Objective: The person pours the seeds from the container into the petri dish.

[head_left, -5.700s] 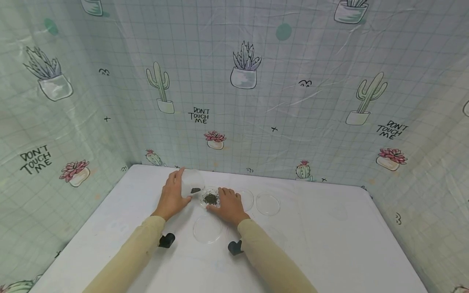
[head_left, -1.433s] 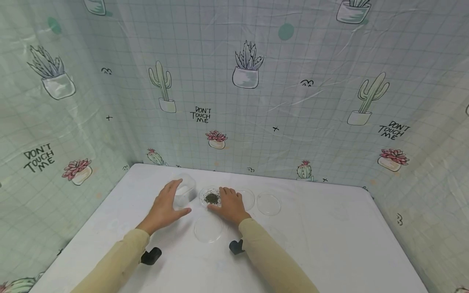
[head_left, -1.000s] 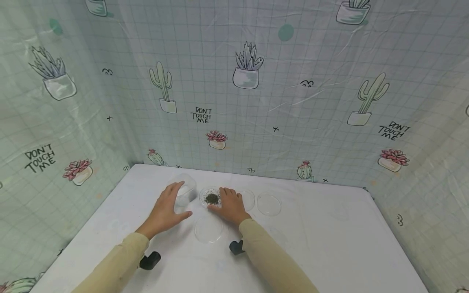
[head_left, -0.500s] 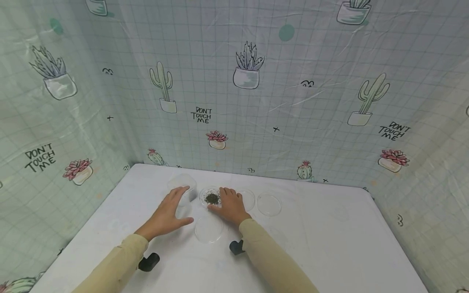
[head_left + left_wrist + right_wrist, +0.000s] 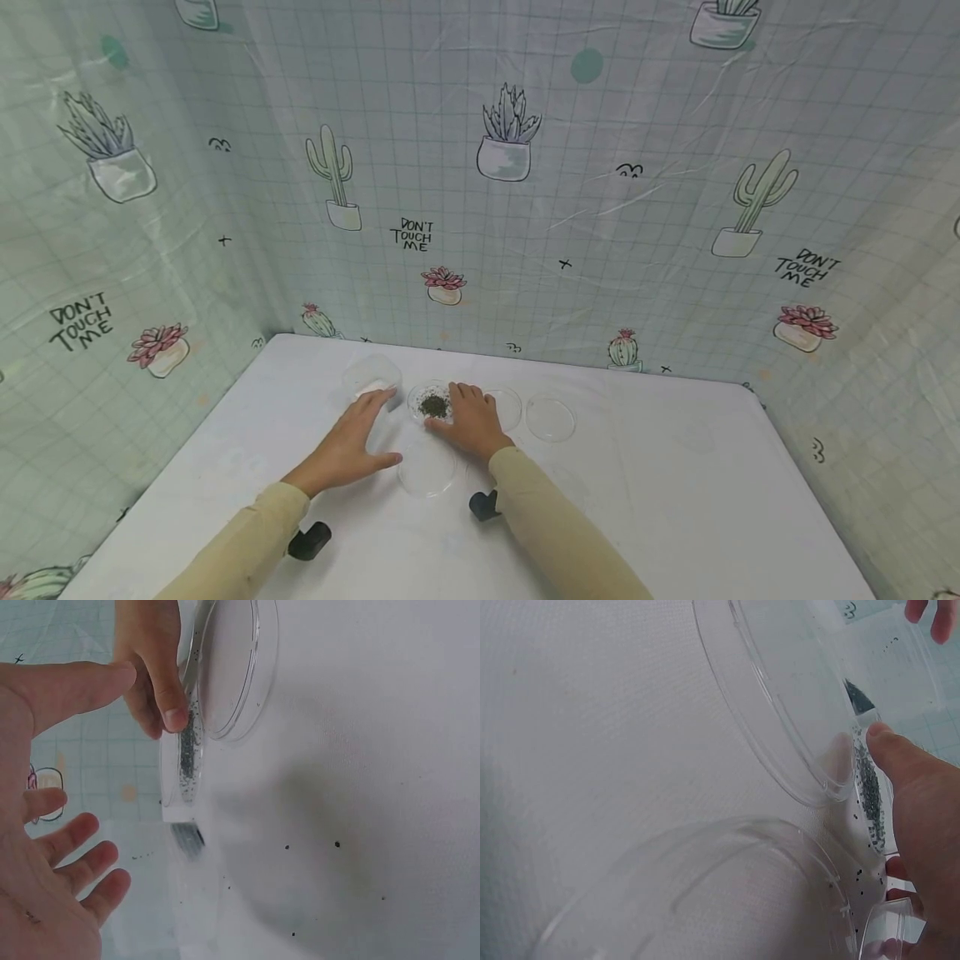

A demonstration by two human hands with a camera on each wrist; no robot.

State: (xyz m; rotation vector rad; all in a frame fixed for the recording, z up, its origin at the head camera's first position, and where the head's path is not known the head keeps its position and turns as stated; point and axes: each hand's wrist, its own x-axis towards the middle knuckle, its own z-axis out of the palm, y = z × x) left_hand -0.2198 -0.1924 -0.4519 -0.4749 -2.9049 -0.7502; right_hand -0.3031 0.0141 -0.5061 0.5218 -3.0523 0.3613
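My right hand (image 5: 474, 422) holds a clear petri dish of dark granules and white bits (image 5: 433, 406) by its right side. In the right wrist view, the thumb (image 5: 889, 742) lies on the rim and the fingers reach round the far side. My left hand (image 5: 345, 442) is spread and holds nothing. Its thumb points at the left edge of an empty clear dish (image 5: 426, 469) nearest me; contact cannot be told. Beyond the left fingers stands a clear plastic container (image 5: 372, 373), partly hidden. Some dark granules (image 5: 187, 838) lie in it, gathered at one corner.
Another clear dish (image 5: 504, 410) sits just right of my right hand, partly hidden by it, and one more (image 5: 551, 418) lies farther right. A faint clear round piece shows beneath the right forearm. Loose granules (image 5: 337, 844) dot the white table. A printed cloth (image 5: 480, 208) hangs behind.
The clear container has moved left, away from the granule dish, and been let go. My left hand has drawn back towards me, then rightwards to the empty dish. My right hand stays put.
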